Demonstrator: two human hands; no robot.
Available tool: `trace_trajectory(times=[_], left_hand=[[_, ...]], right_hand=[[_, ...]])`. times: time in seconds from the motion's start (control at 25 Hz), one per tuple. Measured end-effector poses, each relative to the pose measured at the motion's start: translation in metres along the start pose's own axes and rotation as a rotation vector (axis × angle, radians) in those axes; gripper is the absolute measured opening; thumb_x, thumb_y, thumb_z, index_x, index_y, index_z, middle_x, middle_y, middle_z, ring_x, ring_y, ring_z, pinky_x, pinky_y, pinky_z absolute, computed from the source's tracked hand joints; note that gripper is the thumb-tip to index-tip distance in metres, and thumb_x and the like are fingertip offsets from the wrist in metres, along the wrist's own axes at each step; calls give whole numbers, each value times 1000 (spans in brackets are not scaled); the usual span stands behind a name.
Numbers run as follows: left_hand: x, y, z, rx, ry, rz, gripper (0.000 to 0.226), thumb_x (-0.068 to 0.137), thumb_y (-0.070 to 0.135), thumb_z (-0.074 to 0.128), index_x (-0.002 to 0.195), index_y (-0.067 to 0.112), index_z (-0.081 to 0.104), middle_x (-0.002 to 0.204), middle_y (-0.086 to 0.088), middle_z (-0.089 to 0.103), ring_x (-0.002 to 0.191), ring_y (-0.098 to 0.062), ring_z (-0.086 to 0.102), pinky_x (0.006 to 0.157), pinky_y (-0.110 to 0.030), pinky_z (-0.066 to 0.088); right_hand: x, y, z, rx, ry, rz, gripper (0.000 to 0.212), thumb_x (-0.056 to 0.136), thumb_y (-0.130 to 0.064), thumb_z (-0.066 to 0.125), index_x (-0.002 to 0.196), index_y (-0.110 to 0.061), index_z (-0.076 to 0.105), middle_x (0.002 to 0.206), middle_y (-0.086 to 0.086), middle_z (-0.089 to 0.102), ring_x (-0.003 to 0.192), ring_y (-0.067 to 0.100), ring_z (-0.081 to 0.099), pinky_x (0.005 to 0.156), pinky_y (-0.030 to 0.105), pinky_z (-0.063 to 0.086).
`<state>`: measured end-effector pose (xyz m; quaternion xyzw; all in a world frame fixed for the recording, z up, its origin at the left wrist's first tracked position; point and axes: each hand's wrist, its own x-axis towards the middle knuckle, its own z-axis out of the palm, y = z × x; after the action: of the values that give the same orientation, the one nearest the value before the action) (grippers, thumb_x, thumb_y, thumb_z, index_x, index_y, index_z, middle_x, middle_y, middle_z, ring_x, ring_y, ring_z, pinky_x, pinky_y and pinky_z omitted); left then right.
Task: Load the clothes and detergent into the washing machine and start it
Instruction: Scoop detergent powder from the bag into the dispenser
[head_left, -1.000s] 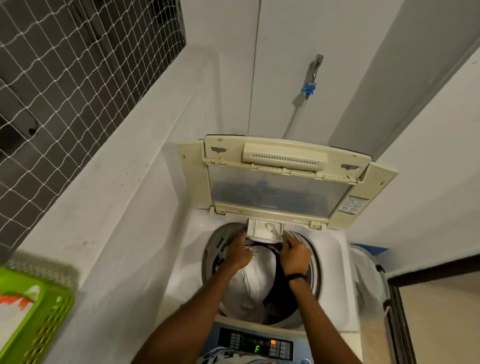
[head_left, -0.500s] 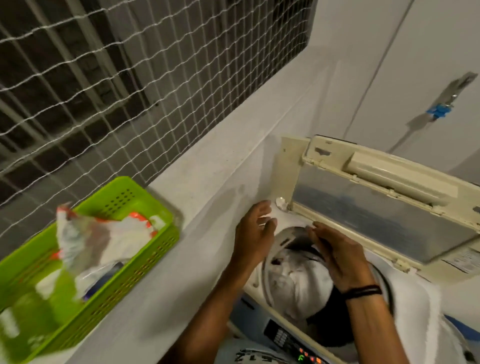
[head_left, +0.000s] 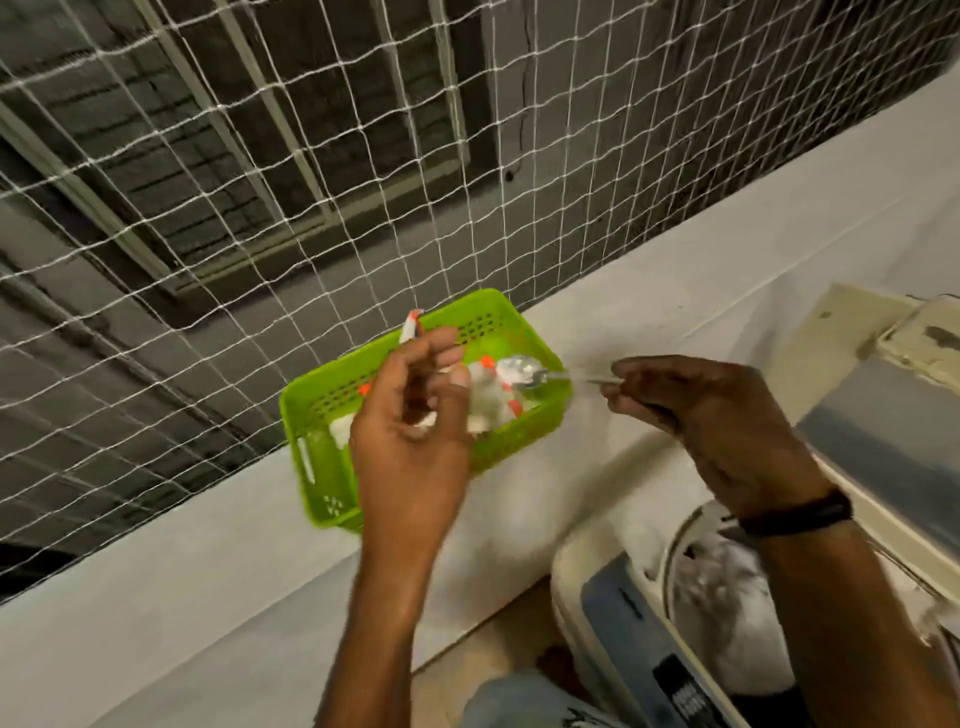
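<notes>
A green plastic basket (head_left: 322, 467) rests on the white ledge and holds a white and orange detergent packet (head_left: 488, 400). My left hand (head_left: 410, 415) is over the basket, fingers closed on the packet's top. My right hand (head_left: 696, 410) pinches the handle of a metal spoon (head_left: 524, 374). The spoon bowl, heaped with white powder, hovers above the basket's right side. The top-load washing machine (head_left: 613, 613) is at the lower right with its lid (head_left: 883, 415) raised, and white clothes (head_left: 727, 613) lie in the drum.
White netting (head_left: 311, 182) closes off the opening above the ledge (head_left: 156, 597). A grey building wall with windows lies beyond the netting. The machine's control panel (head_left: 680, 691) is at the bottom right. A strip of tan floor shows between ledge wall and machine.
My view has swung left from the drum to the basket. Both hands left the machine; the left now grips the packet and the right holds a spoon of powder.
</notes>
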<state>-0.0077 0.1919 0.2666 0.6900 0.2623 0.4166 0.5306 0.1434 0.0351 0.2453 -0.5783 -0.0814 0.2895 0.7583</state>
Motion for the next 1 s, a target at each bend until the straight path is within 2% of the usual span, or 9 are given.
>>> trace_trajectory(times=[0.08, 0.2, 0.28, 0.4, 0.52, 0.6, 0.68, 0.88, 1.0], left_hand=[[10, -13, -31, 190, 58, 8, 20, 92, 8, 63, 100, 25, 71, 103, 4, 72, 92, -8, 67, 85, -27, 53], [18, -31, -57, 623, -54, -137, 23, 88, 15, 60, 95, 33, 74, 101, 6, 73, 93, -22, 69, 83, -35, 54], [15, -36, -60, 817, -170, -274, 23, 88, 17, 63, 98, 34, 74, 102, 4, 74, 95, -25, 69, 80, -32, 51], [12, -37, -61, 787, -259, -416, 15, 86, 27, 70, 96, 38, 74, 100, 6, 74, 96, -21, 68, 85, -31, 53], [16, -40, -63, 725, -243, -469, 16, 80, 31, 78, 93, 38, 73, 96, 9, 72, 94, -18, 69, 85, -32, 53], [17, -40, -63, 737, -248, -459, 19, 77, 32, 81, 93, 36, 73, 91, 10, 69, 92, -16, 68, 81, -29, 51], [17, -39, -63, 741, -258, -448, 19, 76, 33, 82, 92, 37, 72, 85, 13, 66, 90, -16, 67, 77, -27, 48], [19, -41, -65, 727, -248, -471, 19, 76, 36, 83, 92, 37, 72, 84, 11, 65, 87, -17, 67, 64, -23, 41], [20, -42, -65, 734, -241, -471, 19, 76, 38, 82, 92, 37, 72, 82, 11, 64, 87, -15, 66, 68, -25, 42]], right_hand=[[14, 1, 24, -436, -52, -186, 15, 85, 6, 63, 96, 2, 73, 87, 20, 74, 85, 33, 72, 84, 40, 59], [36, 5, 56, -1149, -7, -559, 18, 81, -7, 65, 88, -18, 78, 89, 4, 76, 88, 28, 70, 82, 37, 54], [45, 1, 77, -1308, 2, -556, 23, 80, -7, 60, 91, -18, 77, 101, 8, 72, 99, 36, 62, 84, 36, 45], [45, -9, 101, -1516, -82, -486, 35, 80, -23, 48, 98, -2, 70, 105, 18, 64, 103, 41, 56, 84, 38, 41], [43, -18, 115, -1507, -99, -394, 47, 74, -29, 41, 100, 5, 59, 106, 26, 63, 105, 43, 56, 86, 40, 43], [48, -13, 120, -1501, -116, -258, 29, 83, -21, 55, 102, 1, 57, 111, 22, 62, 110, 41, 55, 89, 38, 43], [52, 0, 123, -1420, -146, -109, 31, 79, -21, 65, 104, -4, 57, 108, 17, 67, 109, 36, 58, 90, 36, 46], [67, 19, 120, -1104, -162, 99, 29, 67, -19, 62, 91, -4, 68, 64, 5, 73, 69, 22, 71, 74, 32, 58], [70, 11, 115, -1179, -63, 39, 13, 67, -21, 56, 69, -12, 65, 40, -9, 54, 49, 8, 54, 53, 17, 38]])
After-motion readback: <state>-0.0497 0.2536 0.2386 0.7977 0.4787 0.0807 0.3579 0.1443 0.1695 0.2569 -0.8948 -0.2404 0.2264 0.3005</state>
